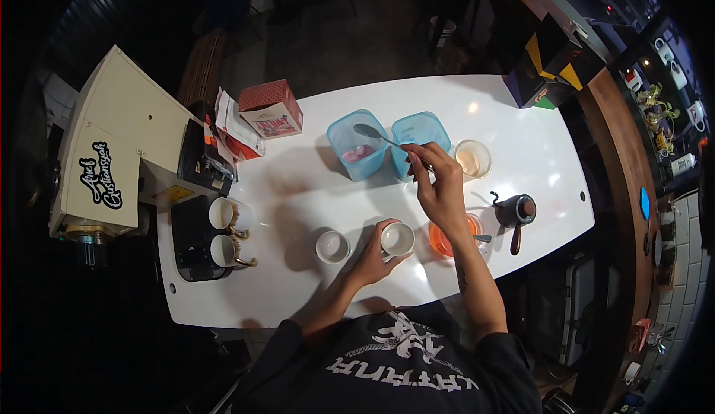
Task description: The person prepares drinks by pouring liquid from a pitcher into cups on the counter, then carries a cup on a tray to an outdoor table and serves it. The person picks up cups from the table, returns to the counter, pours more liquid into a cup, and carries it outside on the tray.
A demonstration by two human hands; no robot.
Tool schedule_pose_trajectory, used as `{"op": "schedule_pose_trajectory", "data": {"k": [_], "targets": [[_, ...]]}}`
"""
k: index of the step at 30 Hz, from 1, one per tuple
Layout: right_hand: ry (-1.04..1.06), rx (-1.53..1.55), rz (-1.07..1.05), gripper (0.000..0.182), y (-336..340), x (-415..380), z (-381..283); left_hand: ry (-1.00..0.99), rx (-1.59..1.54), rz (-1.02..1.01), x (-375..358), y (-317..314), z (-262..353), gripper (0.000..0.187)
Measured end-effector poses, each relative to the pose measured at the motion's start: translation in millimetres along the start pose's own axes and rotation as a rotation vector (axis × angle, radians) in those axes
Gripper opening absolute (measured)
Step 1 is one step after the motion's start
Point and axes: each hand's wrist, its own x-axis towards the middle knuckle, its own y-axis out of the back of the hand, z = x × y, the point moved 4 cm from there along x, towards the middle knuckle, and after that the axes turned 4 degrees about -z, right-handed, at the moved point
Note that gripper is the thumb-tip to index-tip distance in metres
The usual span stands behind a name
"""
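Note:
My right hand point(438, 179) is closed on the handle of a metal spoon point(370, 132), whose bowl is over the left blue plastic container point(348, 125). Some pinkish stuff point(358, 153) lies at the bottom of that container. Beside it stands a second blue container point(421, 127), partly hidden by my hand. With my left hand point(372, 261) I grip a small white cup point(398, 239) near the table's front edge. Another white cup point(333, 247) sits just left of it. Under my right forearm is a bowl of orange-red content point(441, 240), partly covered.
A clear cup with beige content point(472, 158) and a small black kettle point(515, 211) stand on the right of the white table point(298, 183). At left are a beige machine point(112, 138), two mugs point(222, 250) on a black tray, and a red box point(271, 109). A black box point(550, 68) occupies the far right corner.

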Motion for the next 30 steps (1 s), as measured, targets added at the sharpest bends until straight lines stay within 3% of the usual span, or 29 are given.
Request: {"op": "schedule_pose_trajectory", "data": {"k": [6, 9, 16, 30], "targets": [[-0.053, 0.104, 0.082, 0.019, 20, -6, -5, -0.009, 0.018, 0.002, 1, 1, 3, 0.066], [-0.101, 0.319, 0.142, 0.027, 23, -9, 3, -0.008, 0.005, -0.004, 1, 1, 4, 0.066], [-0.225, 0.592, 0.177, 0.026, 20, -15, 15, -0.01, 0.005, -0.004, 1, 2, 5, 0.067], [-0.441, 0.828, 0.041, 0.023, -37, -27, 51, 0.012, -0.003, -0.01, -1, -1, -2, 0.072]]}}
